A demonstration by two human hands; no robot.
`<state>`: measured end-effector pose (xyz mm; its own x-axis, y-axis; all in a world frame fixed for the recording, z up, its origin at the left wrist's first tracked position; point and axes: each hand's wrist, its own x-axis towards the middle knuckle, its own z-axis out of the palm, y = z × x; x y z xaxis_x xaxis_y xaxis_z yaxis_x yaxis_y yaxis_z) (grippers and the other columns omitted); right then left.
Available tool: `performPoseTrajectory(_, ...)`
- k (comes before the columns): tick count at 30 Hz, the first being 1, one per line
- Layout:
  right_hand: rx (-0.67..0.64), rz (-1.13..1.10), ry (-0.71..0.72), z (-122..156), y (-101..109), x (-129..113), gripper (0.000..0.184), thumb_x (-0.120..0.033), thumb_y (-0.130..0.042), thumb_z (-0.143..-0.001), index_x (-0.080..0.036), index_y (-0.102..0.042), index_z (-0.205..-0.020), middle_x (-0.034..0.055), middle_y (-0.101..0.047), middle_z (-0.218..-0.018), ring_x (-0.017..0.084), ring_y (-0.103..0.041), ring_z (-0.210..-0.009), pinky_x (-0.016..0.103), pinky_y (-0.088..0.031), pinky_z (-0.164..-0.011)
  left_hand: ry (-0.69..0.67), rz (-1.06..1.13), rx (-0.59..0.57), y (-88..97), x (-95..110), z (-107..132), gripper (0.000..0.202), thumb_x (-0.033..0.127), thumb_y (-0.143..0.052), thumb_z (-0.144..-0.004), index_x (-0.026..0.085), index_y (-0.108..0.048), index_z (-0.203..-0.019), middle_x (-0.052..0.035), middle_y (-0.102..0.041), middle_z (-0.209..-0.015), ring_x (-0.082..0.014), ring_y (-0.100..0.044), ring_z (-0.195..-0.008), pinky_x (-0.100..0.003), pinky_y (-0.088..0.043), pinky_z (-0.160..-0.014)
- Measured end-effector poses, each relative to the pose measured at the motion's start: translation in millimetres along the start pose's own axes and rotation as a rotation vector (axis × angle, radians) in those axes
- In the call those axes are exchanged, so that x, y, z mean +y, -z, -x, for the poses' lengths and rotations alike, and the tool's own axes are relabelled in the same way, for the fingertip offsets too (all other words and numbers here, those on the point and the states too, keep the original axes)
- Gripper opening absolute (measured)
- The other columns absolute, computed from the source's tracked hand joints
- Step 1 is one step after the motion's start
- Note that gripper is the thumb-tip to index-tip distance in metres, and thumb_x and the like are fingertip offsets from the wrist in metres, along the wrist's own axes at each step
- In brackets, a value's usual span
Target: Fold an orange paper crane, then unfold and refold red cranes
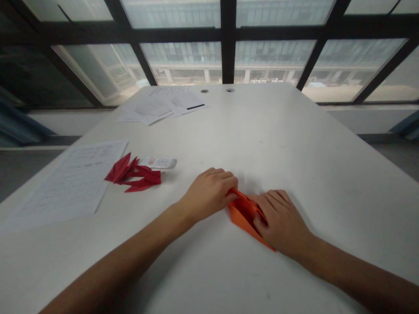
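A folded piece of orange paper [244, 220] lies on the white table between my two hands, its near flap angled down toward the right. At its upper left end, my left hand [211, 192] pinches the edge between thumb and curled fingers. My right hand [283, 220] grips the right part, with the thumb pressed inside the fold and the fingers over the far side. Some of the paper is hidden beneath the right fingers.
To the left lie red folded-paper figures [144, 176] beside a white remote control [159, 162]. A printed sheet [72, 183] spreads along the left side of the table [209, 270]. More printed papers [157, 104] overlap at the far left, before the windows.
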<state>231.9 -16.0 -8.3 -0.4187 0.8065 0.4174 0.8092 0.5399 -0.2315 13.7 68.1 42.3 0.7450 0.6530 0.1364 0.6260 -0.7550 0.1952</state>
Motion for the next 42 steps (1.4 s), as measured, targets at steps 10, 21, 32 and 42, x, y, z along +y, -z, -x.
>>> performPoseTrajectory(10,-0.053,0.065,0.052,1,5,-3,0.045,-0.013,-0.057,-0.088,-0.009,-0.064,-0.133,0.0176,-0.067,-0.124,0.033,-0.058,-0.111,0.05,-0.046,-0.103,0.225,0.276,-0.051,3.3,-21,-2,0.015,0.038,-0.071,-0.089,0.023,-0.068,-0.089,-0.0008,-0.073,-0.088,-0.018,-0.066,-0.077,-0.028,-0.043,-0.068)
performPoseTrajectory(21,-0.185,-0.078,0.07,4,12,-6,0.047,-0.044,-0.053,-0.103,-0.021,-0.059,-0.143,0.0093,-0.065,-0.144,0.034,-0.053,-0.136,0.064,-0.008,-0.125,0.272,0.74,-0.085,4.1,-21,-1,0.031,0.045,-0.062,-0.094,0.018,-0.069,-0.107,0.0015,-0.065,-0.074,-0.0119,-0.055,-0.065,-0.023,-0.041,-0.059)
performPoseTrajectory(32,-0.139,-0.083,0.115,2,11,-8,0.027,-0.034,-0.058,-0.1,-0.02,-0.067,-0.122,0.0097,-0.072,-0.127,0.03,-0.06,-0.123,0.059,-0.02,-0.122,0.289,0.683,-0.089,-4.6,-24,0,0.018,0.028,-0.059,-0.091,0.019,-0.069,-0.104,0.0001,-0.069,-0.078,-0.0131,-0.058,-0.067,-0.024,-0.044,-0.063)
performPoseTrajectory(42,-0.116,-0.138,0.121,2,11,-9,0.022,-0.023,-0.061,-0.096,-0.024,-0.067,-0.117,0.0065,-0.073,-0.115,0.027,-0.062,-0.113,0.057,-0.029,-0.117,0.144,0.772,-0.179,0.3,-34,6,0.038,0.04,-0.074,-0.086,0.021,-0.066,-0.119,-0.0039,-0.073,-0.103,-0.017,-0.067,-0.09,-0.028,-0.052,-0.083)
